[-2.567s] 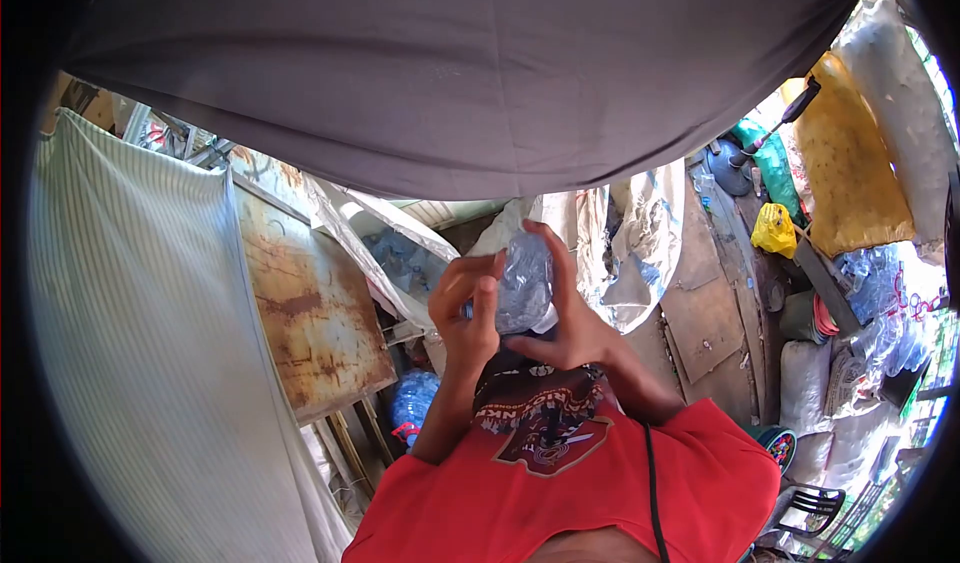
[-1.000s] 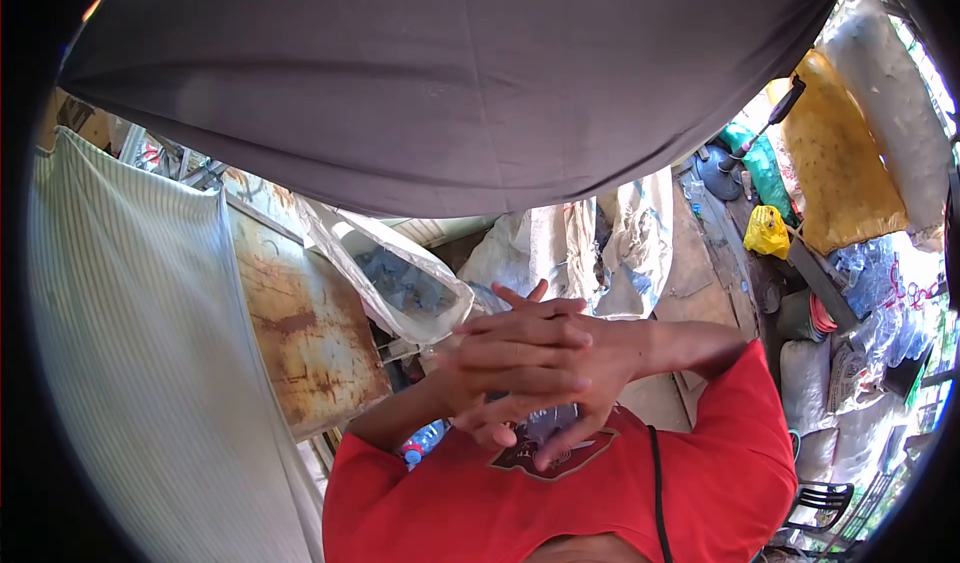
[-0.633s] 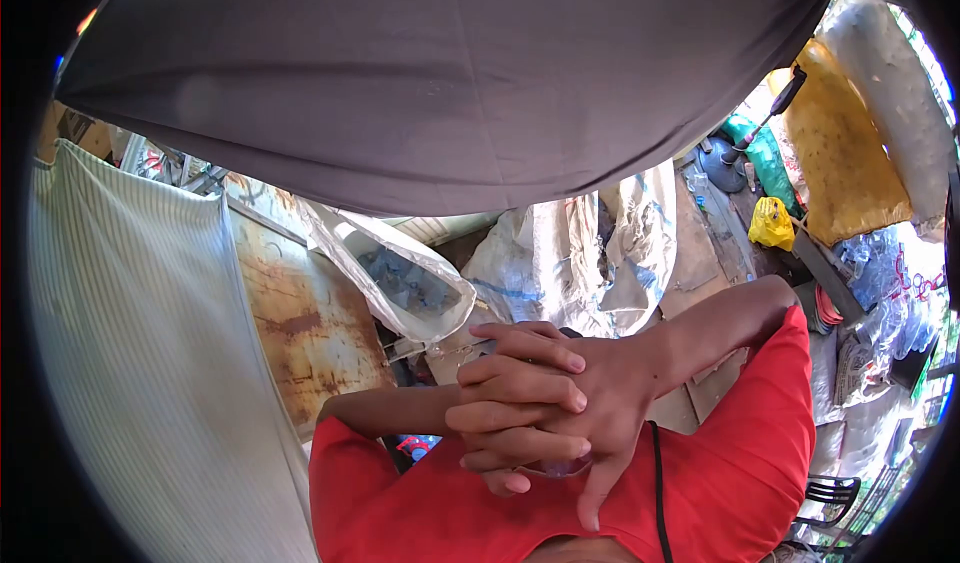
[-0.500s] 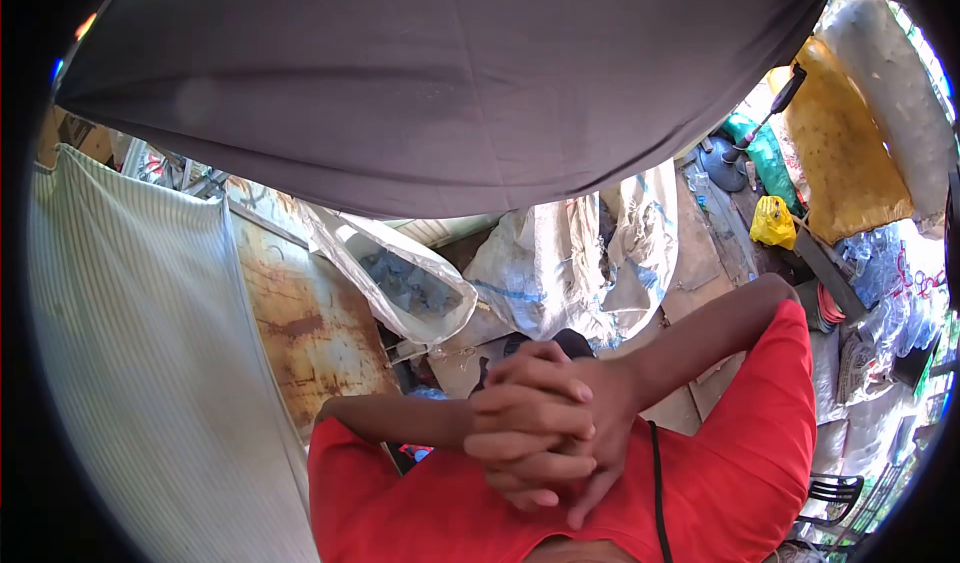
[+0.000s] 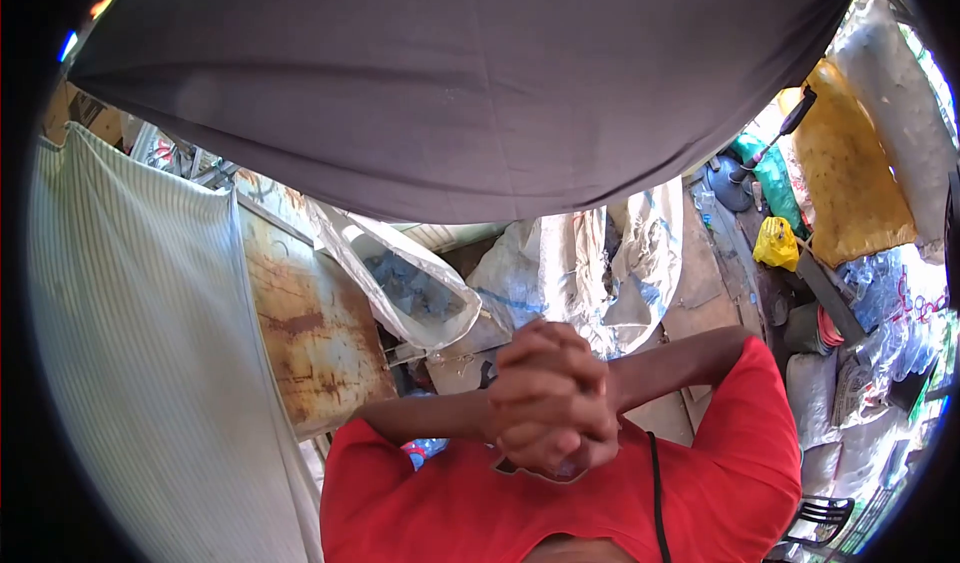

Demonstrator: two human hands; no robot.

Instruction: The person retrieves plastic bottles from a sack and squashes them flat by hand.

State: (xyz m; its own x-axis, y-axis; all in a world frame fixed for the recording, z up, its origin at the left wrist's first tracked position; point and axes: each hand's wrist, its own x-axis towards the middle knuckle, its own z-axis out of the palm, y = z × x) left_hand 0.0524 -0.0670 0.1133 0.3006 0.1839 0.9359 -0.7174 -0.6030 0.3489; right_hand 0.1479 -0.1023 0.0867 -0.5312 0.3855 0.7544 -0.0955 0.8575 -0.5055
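My left hand [image 5: 522,403] and my right hand [image 5: 592,415] are clasped together in front of my chest. Their fingers are interlaced and bent over each other, so each is closed on the other. No separate object shows between the palms, which are hidden. Just behind and below the hands is my red shirt [image 5: 450,508], with a thin black cord [image 5: 656,493] running down it.
A dark cloth [image 5: 450,83] hangs overhead. On the left are a striped curtain [image 5: 160,323] and a rusty panel [image 5: 305,333]. Ahead, open white sacks [image 5: 640,263] stand. A yellow bag [image 5: 776,243], foam sheet [image 5: 855,173] and plastic bottles [image 5: 890,308] crowd the right.
My clasped hands have turned and drawn tighter, with the thumbs and lower fingers now folded in. They sit slightly farther right, and my right elbow is lower in view.
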